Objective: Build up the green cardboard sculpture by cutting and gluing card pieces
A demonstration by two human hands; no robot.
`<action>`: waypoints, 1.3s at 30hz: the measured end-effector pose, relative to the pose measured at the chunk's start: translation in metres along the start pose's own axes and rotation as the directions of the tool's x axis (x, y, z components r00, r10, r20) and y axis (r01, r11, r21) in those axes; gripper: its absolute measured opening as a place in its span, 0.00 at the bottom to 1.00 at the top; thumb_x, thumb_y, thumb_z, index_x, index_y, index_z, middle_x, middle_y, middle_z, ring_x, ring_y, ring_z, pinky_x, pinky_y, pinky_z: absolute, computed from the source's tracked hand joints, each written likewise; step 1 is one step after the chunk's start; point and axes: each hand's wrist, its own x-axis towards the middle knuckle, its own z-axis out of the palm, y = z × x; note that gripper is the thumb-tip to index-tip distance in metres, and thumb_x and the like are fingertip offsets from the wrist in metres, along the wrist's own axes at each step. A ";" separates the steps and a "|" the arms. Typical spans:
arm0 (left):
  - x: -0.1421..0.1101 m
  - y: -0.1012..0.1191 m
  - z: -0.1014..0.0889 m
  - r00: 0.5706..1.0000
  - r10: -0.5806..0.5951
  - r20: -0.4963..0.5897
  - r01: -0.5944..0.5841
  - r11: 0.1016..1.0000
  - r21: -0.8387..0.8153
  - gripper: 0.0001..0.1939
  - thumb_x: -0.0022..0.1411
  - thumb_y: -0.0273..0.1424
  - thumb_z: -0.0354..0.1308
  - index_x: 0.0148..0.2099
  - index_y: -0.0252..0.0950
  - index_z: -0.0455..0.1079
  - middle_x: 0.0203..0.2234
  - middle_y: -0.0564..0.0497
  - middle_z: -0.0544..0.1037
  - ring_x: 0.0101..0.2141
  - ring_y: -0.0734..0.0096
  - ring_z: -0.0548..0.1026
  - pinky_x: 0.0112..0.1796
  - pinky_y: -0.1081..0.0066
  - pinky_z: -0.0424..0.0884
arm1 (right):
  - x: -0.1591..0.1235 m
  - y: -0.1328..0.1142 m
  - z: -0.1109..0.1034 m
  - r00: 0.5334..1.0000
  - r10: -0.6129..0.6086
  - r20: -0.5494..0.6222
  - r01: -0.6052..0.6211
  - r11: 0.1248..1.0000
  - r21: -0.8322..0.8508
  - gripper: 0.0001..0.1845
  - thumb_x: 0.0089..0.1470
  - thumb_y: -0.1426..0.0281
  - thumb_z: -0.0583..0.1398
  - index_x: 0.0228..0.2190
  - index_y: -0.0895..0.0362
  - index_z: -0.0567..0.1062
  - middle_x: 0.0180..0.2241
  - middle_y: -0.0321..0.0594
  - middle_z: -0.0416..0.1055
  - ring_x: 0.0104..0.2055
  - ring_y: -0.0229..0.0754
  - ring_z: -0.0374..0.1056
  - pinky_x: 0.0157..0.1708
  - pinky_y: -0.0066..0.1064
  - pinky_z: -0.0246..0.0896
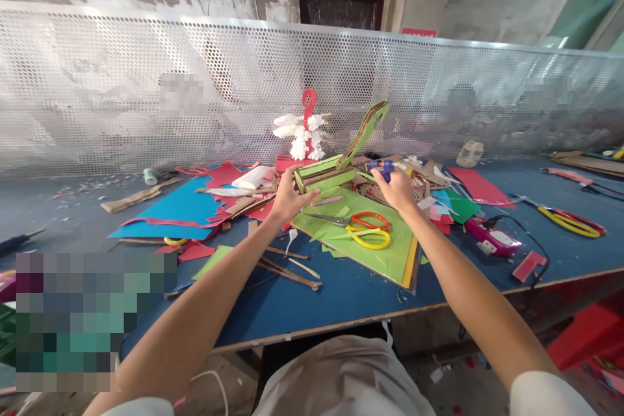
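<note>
Green cardboard box [336, 180]: near the middle of the worktable, above green sheets [385, 266]; a curved green neck [366, 132] rises from its right end and leans right.
Left hand [291, 198]: grasping the box's left end, thumb along the lower front, fingers over the far side; the box lies just beyond and right of the palm.
Right hand [397, 190]: closed round a blue glue gun [385, 169], nozzle pointing left towards the foot of the neck; whether the tip touches cannot be told.
Steadying: best, I judge, to brace the box with the left hand and keep those fingers clear of the hot tip.
Gluing: a thin, even bead along the joint should hold better than a blob; pressing the parts square while it sets seems wise.
Scissors [371, 231]: spread on the green sheets, nearer the body.
Red stand [292, 164]: behind the box, with white flowers [307, 142].
Worktable [341, 315]: blue, strewn with scraps.
</note>
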 end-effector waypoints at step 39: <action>0.001 0.000 -0.003 0.998 -0.065 0.003 0.065 0.996 -0.055 0.40 0.52 0.45 0.76 0.63 0.43 0.65 0.58 0.43 0.73 0.59 0.49 0.73 0.62 0.49 0.69 | -0.001 0.003 -0.010 0.926 0.264 0.270 -0.350 0.868 0.353 0.38 0.60 0.32 0.51 0.28 0.53 0.72 0.14 0.33 0.61 0.16 0.40 0.60 0.19 0.30 0.55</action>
